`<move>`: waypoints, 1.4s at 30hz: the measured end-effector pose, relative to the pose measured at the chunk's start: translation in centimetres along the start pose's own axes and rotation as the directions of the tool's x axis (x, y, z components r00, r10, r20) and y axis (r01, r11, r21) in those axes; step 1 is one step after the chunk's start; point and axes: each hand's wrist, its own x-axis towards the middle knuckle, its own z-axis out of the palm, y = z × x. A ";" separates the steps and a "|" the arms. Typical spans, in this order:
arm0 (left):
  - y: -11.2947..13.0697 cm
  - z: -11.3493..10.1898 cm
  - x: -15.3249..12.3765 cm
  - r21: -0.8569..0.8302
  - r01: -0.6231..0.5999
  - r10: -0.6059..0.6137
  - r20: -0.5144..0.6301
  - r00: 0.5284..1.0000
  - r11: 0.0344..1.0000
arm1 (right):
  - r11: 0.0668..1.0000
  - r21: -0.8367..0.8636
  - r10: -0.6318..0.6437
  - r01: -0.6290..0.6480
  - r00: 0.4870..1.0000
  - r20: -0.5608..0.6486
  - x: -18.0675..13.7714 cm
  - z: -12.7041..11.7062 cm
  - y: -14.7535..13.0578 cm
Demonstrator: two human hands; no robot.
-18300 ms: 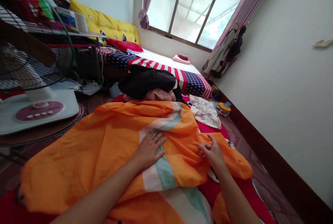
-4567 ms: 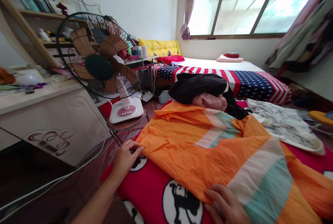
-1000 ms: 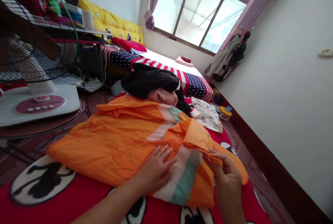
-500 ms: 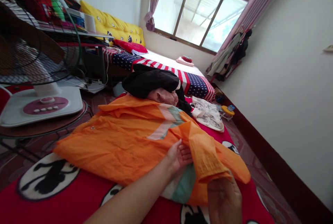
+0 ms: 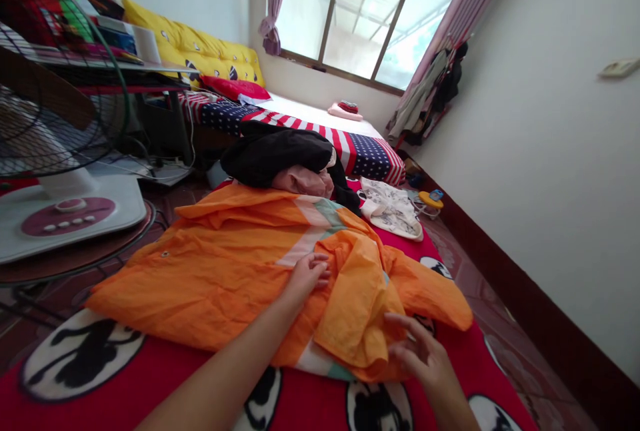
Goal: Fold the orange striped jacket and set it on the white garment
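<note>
An orange jacket (image 5: pixel 225 271) with a white and grey-green chevron band lies spread on a red blanket (image 5: pixel 200 394). One sleeve (image 5: pixel 357 291) is folded back over the jacket's body, its end towards me. My left hand (image 5: pixel 309 273) rests beside the upper part of that sleeve, fingers loosely extended and gripping nothing. Near the sleeve's right edge is my right hand (image 5: pixel 423 354), fingers apart; whether its fingertips touch the cloth I cannot tell. The other sleeve (image 5: pixel 430 287) stretches out to the right.
Behind the jacket sit a black garment (image 5: pixel 280 151), a pink cloth (image 5: pixel 305 181) and a white patterned garment (image 5: pixel 390 209). A fan (image 5: pixel 70 207) stands on a round stool at the left. A bed (image 5: pixel 370 154) lies beyond, and a wall rises at right.
My right hand has let go of the sleeve's cuff and opened. The sleeve has come down leftward onto the jacket. My left hand has drawn out from under it to the left.
</note>
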 end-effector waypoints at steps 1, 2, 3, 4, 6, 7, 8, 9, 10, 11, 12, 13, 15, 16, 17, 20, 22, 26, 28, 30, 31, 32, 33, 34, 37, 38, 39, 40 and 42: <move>-0.2 0.4 0.2 0.040 -0.016 0.016 0.012 1.000 0.999 | 0.999 -0.043 -0.013 0.011 0.999 -0.040 0.6 -0.5 -0.1; -0.4 0.8 0.5 0.078 -0.035 0.033 0.024 0.999 0.996 | 0.997 -0.078 -0.030 0.024 0.997 -0.069 1.4 -0.8 -0.3; -0.5 1.3 0.8 0.114 -0.057 0.054 0.033 0.998 0.992 | 0.993 -0.108 -0.049 0.040 0.996 -0.081 2.2 -1.0 -0.4; -0.6 1.7 1.3 0.147 -0.083 0.078 0.038 0.996 0.986 | 0.988 -0.142 -0.069 0.057 0.995 -0.078 3.1 -1.0 -0.5; -0.8 2.4 2.3 0.206 -0.142 0.138 0.031 0.990 0.968 | 0.960 -0.261 -0.113 0.098 0.993 -0.042 4.8 -0.5 -0.8; -0.9 2.6 2.8 0.232 -0.173 0.172 0.024 0.985 0.957 | 0.930 -0.347 -0.139 0.120 0.990 -0.029 5.6 -0.1 -1.1; -0.9 2.8 3.1 0.256 -0.203 0.205 0.017 0.979 0.945 | 0.884 -0.447 -0.165 0.135 0.986 -0.028 6.2 0.4 -1.4; -0.9 3.0 3.4 0.276 -0.231 0.237 0.012 0.971 0.933 | 0.821 -0.554 -0.185 0.136 0.982 -0.033 6.8 0.9 -1.8; -0.9 3.1 3.5 0.293 -0.256 0.265 0.009 0.964 0.921 | 0.747 -0.653 -0.198 0.125 0.979 -0.040 7.2 1.4 -2.2; -0.9 3.2 3.4 0.307 -0.277 0.288 0.009 0.958 0.911 | 0.670 -0.735 -0.203 0.105 0.978 -0.046 7.6 1.8 -2.7; -0.8 3.3 3.3 0.318 -0.298 0.310 0.014 0.951 0.900 | 0.599 -0.797 -0.198 0.083 0.979 -0.047 7.8 2.3 -3.1; -0.7 3.3 3.0 0.328 -0.323 0.334 0.023 0.942 0.888 | 0.541 -0.839 -0.185 0.063 0.982 -0.046 8.0 2.6 -3.4; -0.5 3.4 2.4 0.346 -0.376 0.383 0.050 0.922 0.860 | 0.488 -0.872 -0.156 0.043 0.987 -0.039 8.3 2.9 -3.7; -0.3 3.3 2.2 0.352 -0.402 0.406 0.065 0.912 0.845 | 0.498 -0.866 -0.151 0.043 0.988 -0.038 8.4 2.9 -3.7; 0.0 3.1 2.0 0.357 -0.425 0.429 0.072 0.901 0.832 | 0.539 -0.841 -0.156 0.048 0.987 -0.043 8.5 2.7 -3.6; 1.0 2.2 1.8 0.326 -0.452 0.483 -0.017 0.875 0.830 | 0.831 -0.551 -0.176 0.078 0.976 -0.126 8.4 1.8 -3.0; 1.6 1.4 1.8 0.232 -0.426 0.457 -0.101 0.884 0.875 | 0.990 -0.126 -0.094 0.070 0.975 -0.203 8.1 1.3 -2.8; 2.0 0.8 0.8 0.002 -0.265 0.264 -0.082 0.961 0.964 | 0.938 0.345 0.062 -0.003 0.985 -0.159 7.2 1.5 -2.9; 2.0 1.0 -0.3 -0.058 -0.151 0.151 0.001 0.989 0.987 | 0.921 0.388 0.092 -0.037 0.988 -0.125 6.9 2.0 -3.0; 2.5 1.2 -1.5 -0.033 -0.087 0.091 0.117 0.989 0.996 | 0.904 0.422 0.128 -0.076 0.987 -0.097 6.6 2.4 -3.4; 2.9 1.3 -2.0 0.008 -0.107 0.104 0.174 0.979 0.994 | 0.908 0.412 0.124 -0.076 0.988 -0.092 6.4 2.5 -3.6; 3.5 1.3 -2.4 0.056 -0.166 0.150 0.227 0.962 0.984 | 0.923 0.381 0.097 -0.056 0.991 -0.088 6.3 2.5 -3.8; 4.2 1.3 -2.8 0.103 -0.248 0.212 0.274 0.938 0.963 | 0.942 0.335 0.047 -0.017 0.996 -0.082 6.2 2.5 -4.1; 5.0 1.3 -3.1 0.148 -0.331 0.275 0.307 0.911 0.932 | 0.961 0.275 -0.016 0.035 0.997 -0.072 6.1 2.4 -4.5; 7.4 1.5 -3.5 0.286 -0.542 0.467 0.292 0.835 0.790 | 0.977 -0.019 -0.213 0.213 0.976 -0.034 5.7 1.9 -5.4; 7.9 1.6 -3.5 0.330 -0.601 0.539 0.266 0.799 0.728 | 0.954 -0.140 -0.275 0.265 0.960 -0.050 5.5 1.8 -5.6; 8.3 1.7 -3.5 0.362 -0.655 0.609 0.247 0.754 0.664 | 0.919 -0.248 -0.334 0.307 0.939 -0.078 5.4 1.7 -5.7; 8.6 1.7 -3.5 0.377 -0.696 0.663 0.236 0.710 0.611 | 0.885 -0.324 -0.384 0.333 0.917 -0.106 5.3 1.7 -5.7; 8.6 1.7 -3.3 0.370 -0.707 0.688 0.210 0.695 0.602 | 0.872 -0.338 -0.417 0.355 0.900 -0.131 5.1 1.8 -5.6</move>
